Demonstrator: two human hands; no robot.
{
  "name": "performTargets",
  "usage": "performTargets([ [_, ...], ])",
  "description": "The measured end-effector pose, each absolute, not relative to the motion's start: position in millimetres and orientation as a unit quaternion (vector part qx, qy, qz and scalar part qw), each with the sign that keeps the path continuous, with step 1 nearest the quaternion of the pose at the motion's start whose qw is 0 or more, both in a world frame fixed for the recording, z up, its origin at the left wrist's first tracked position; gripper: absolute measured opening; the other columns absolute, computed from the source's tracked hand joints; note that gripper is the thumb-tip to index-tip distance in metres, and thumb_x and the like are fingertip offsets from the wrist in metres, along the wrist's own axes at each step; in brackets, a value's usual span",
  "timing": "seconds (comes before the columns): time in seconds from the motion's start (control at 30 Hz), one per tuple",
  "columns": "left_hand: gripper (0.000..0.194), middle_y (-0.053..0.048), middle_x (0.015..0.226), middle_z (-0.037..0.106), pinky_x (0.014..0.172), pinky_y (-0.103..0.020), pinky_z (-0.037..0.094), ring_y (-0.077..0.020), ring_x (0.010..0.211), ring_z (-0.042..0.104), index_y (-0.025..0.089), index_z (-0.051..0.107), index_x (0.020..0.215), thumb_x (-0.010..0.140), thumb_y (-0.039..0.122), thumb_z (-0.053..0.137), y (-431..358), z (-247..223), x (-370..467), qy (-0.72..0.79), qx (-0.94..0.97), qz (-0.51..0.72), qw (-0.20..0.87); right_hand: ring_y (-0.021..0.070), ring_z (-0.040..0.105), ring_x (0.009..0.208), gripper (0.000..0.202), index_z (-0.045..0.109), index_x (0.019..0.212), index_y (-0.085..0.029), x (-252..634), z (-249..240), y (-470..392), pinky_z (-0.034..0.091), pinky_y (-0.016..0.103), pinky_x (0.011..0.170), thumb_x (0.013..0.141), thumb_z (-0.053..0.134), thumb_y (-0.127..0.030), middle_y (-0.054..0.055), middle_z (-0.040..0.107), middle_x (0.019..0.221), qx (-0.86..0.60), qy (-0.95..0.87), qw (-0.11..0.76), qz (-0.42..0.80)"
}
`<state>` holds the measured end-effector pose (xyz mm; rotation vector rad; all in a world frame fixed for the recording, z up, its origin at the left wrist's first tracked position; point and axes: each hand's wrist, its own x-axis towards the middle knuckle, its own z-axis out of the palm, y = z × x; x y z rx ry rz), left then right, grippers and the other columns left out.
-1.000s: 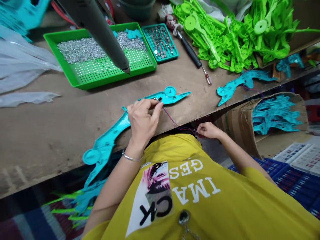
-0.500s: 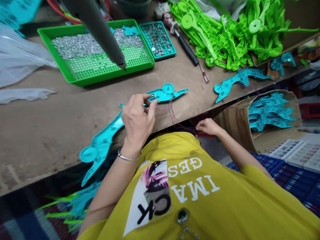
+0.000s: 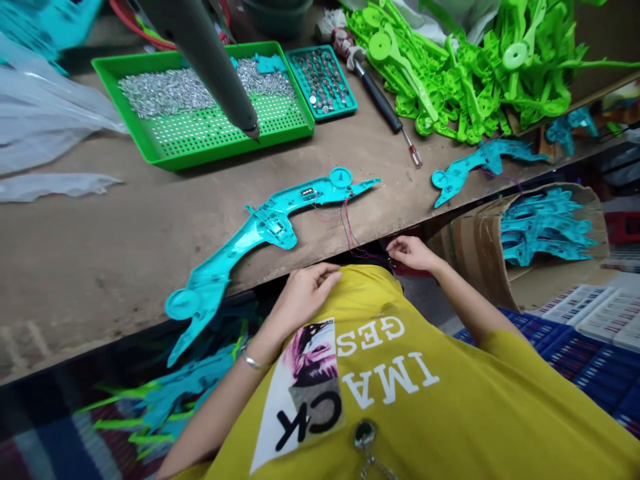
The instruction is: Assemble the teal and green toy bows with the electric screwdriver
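The turquoise shell [image 3: 273,225] is lying on the table [image 3: 125,253], its lower left end overhanging the near edge. Red and blue wires [image 3: 349,227] are trailing from it toward the right hand [image 3: 413,253]; whether the fingertips are pinching them cannot be determined. The left hand [image 3: 311,290] is sitting well clear of the right, beside the shirt [image 3: 430,413], its grip likewise unclear.

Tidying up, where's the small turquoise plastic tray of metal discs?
Head view, upper centre: the turquoise tray sits between the green perforated plastic tray and the black-handled tool.
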<state>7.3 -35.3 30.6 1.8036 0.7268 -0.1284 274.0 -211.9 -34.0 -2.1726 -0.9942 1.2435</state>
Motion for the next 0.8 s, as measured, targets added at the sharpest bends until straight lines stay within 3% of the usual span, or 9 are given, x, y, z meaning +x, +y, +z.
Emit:
performTargets([
  [0.13,0.046,-0.012,0.127,0.075,0.101,-0.042,0.053,-0.0310,0.117,0.071,0.017,0.072,0.124,0.092,0.044,0.053,-47,3,28,0.288,0.748,-0.028,0.597,0.0236,0.076,0.103,0.026,0.081,0.102,-0.019,254,-35,-193,0.057,0.035,0.097,0.081,0.076,-0.034,0.008,0.082,0.109,-0.742,-0.404,0.275,0.458],
  [0.23,0.049,-0.011,0.131,0.073,0.106,-0.043,0.051,-0.0309,0.121,0.069,0.017,0.073,0.122,0.092,0.051,0.054,-54,-5,40,0.275,0.693,0.006,0.667,0.0247,0.077,0.097,0.025,0.083,0.094,-0.020,240,-29,-191,0.057,0.036,0.094,0.085,0.073,-0.040,0.007,0.083,0.102,-0.720,-0.417,0.299,0.466],
  [0.33,0.048,-0.010,0.122,0.077,0.103,-0.042,0.051,-0.0299,0.113,0.071,0.017,0.076,0.115,0.091,0.055,0.059,-58,-2,45,0.289,0.631,0.017,0.720,0.0223,0.077,0.084,0.031,0.084,0.098,-0.021,241,2,-200,0.058,0.031,0.077,0.083,0.076,-0.048,0.006,0.083,0.099,-0.704,-0.417,0.276,0.504],
  [0.47,0.039,-0.010,0.113,0.079,0.101,-0.038,0.051,-0.0260,0.108,0.073,0.017,0.075,0.093,0.087,0.055,0.069,-61,17,46,0.282,0.486,0.037,0.827,0.0159,0.070,0.066,0.035,0.080,0.093,-0.017,247,67,-204,0.051,0.025,0.060,0.090,0.069,-0.051,0.006,0.081,0.081,-0.709,-0.417,0.284,0.493],
  [0.67,0.035,-0.010,0.107,0.080,0.100,-0.037,0.053,-0.0234,0.107,0.074,0.018,0.063,0.084,0.085,0.050,0.077,-54,51,42,0.274,0.296,0.134,0.905,0.0165,0.072,0.067,0.038,0.069,0.087,-0.018,247,115,-179,0.057,0.029,0.068,0.090,0.068,-0.055,0.005,0.079,0.076,-0.719,-0.355,0.368,0.471],
  [0.8,0.039,-0.005,0.081,0.078,0.090,-0.037,0.058,-0.0218,0.088,0.077,0.019,0.060,0.085,0.081,0.051,0.081,-42,58,41,0.299,0.255,0.184,0.901,0.0188,0.075,0.085,0.030,0.075,0.089,-0.019,248,118,-160,0.058,0.031,0.081,0.091,0.070,-0.049,0.006,0.081,0.090,-0.756,-0.426,0.368,0.334],
])
